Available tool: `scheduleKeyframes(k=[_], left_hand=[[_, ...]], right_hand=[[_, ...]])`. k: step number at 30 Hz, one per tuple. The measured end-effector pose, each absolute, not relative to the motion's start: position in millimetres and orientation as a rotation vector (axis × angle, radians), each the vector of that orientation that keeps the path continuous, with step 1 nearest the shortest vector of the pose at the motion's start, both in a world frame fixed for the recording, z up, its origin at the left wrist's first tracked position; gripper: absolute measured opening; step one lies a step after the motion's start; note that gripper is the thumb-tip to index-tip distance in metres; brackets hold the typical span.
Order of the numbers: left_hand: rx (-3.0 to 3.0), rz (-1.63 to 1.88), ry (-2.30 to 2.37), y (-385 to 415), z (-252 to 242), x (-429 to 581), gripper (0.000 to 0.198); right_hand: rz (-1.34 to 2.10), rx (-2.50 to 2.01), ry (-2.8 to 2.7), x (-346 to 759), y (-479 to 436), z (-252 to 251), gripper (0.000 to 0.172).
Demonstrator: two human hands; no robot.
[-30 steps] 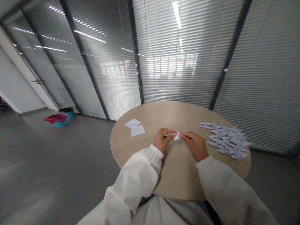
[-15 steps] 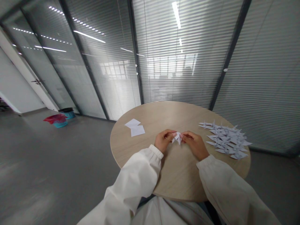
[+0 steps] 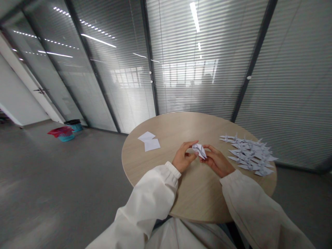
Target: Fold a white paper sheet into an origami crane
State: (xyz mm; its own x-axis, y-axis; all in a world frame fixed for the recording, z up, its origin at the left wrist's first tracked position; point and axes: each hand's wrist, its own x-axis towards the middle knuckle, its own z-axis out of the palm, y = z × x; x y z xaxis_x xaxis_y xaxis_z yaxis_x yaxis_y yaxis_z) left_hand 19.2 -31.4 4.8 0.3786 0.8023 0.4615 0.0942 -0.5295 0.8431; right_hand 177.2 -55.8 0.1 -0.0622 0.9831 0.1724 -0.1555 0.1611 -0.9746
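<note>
Between my left hand (image 3: 183, 158) and my right hand (image 3: 216, 160) a small white origami paper crane (image 3: 199, 150) is held above the round wood-grain table (image 3: 197, 197). Both hands pinch it with thumbs and fingertips, the left at its near side and the right at its lower end. To the right lies a pile of several folded paper cranes (image 3: 249, 154), apart from my right hand. Two white paper squares (image 3: 149, 142) lie overlapping to the left. My sleeves are white and cuffed.
Glass partition walls with slatted blinds stand behind the table. On the grey floor at the far left are a red-and-blue basket (image 3: 63, 133) and a dark-lidded teal bin (image 3: 74, 125). A white door (image 3: 33, 79) stands further left.
The crane has turned and now shows its folded body more openly. My hands have spread it a little, and my left hand has shifted slightly down and back.
</note>
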Motion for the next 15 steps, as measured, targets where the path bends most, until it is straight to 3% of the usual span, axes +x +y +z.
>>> scheduleKeyframes(k=[4,10,15], left_hand=[[1.887,1.190,0.790,-25.6,0.8,20.6,0.037],[1.905,1.246,0.870,-21.0,-1.5,21.4,0.033],[1.853,1.195,0.915,-22.0,-1.4,21.5,0.037]], right_hand=[[1.231,-0.980,-1.310,176.9,-53.3,-4.8,0.025],[0.573,-1.113,-1.466,179.6,-55.1,-2.2,0.027],[0.360,-1.035,-1.649,180.3,-59.3,3.0,0.025]])
